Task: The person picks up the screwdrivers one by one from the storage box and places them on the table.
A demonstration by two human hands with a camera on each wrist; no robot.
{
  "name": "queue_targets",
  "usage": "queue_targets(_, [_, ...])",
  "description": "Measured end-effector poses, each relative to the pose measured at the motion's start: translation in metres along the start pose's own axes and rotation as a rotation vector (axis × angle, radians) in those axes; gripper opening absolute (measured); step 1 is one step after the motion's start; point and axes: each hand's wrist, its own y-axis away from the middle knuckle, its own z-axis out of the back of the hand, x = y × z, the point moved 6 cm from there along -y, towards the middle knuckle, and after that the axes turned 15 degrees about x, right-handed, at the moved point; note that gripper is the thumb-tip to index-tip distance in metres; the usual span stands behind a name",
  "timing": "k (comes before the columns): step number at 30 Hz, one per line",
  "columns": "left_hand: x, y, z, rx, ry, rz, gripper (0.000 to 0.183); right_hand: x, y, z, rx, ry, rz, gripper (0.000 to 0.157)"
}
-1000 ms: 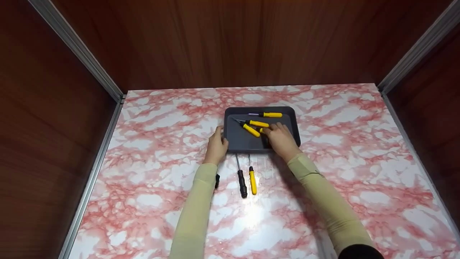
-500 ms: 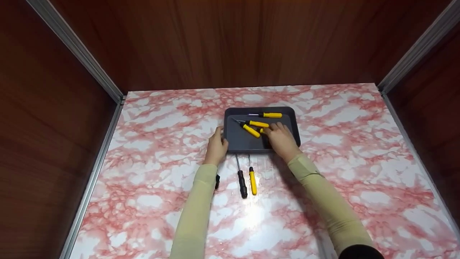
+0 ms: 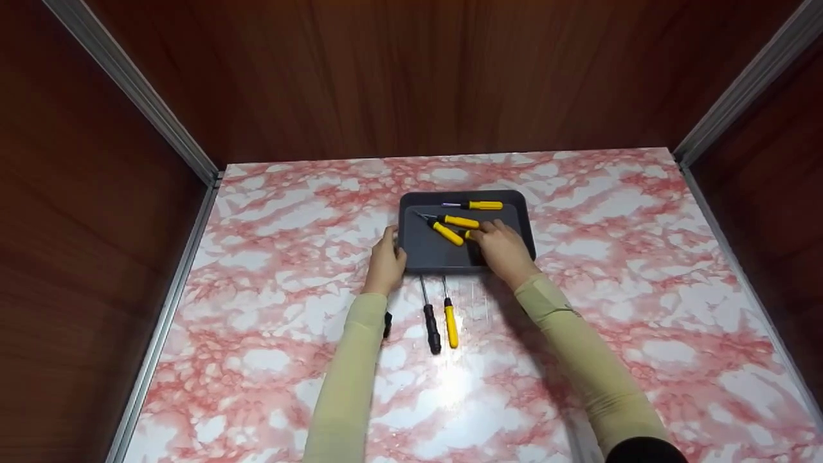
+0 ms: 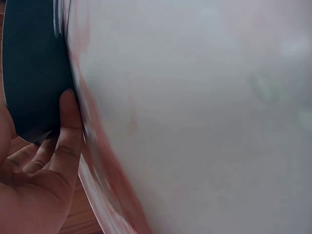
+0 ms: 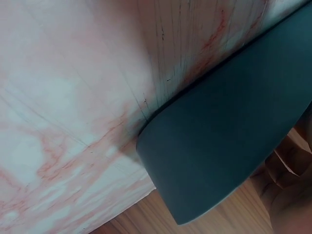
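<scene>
Fingers of the right hand [image 3: 506,251] pinch a yellow-handled screwdriver [image 3: 469,235] in the dark gray tray [image 3: 427,256], whose side the left hand [image 3: 385,262] holds, so I should shift it without nudging the neighboring screwdrivers [image 3: 448,234].

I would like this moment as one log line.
left hand: holds tray corner; right hand: pinches yellow handle inside; also inside: three yellow-handled screwdrivers; table, before tray: black screwdriver, yellow screwdriver

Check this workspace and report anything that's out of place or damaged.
The black screwdriver and one yellow screwdriver lie on the table outside the tray, unlike the other yellow ones inside it. Thin dark lines near the tray may be scratches.
</scene>
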Motion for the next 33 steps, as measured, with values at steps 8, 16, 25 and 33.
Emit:
queue_targets(8, [0.001,0.000,0.000,-0.008,0.003,0.004,0.045,0.000,0.002,0.000,-0.013,0.010,0.024,0.025])
queue_targets(16, [0.002,0.000,-0.001,0.002,0.009,0.019,0.046,-0.002,0.005,0.002,-0.021,-0.013,0.016,0.028])
queue_targets(25, [0.003,0.000,-0.002,0.000,-0.010,0.027,0.046,-0.007,0.011,0.006,-0.026,-0.050,-0.006,0.027])
queue_targets(33, [0.003,-0.001,-0.001,0.000,-0.019,0.052,0.045,-0.008,0.016,0.010,-0.046,-0.049,-0.016,0.025])
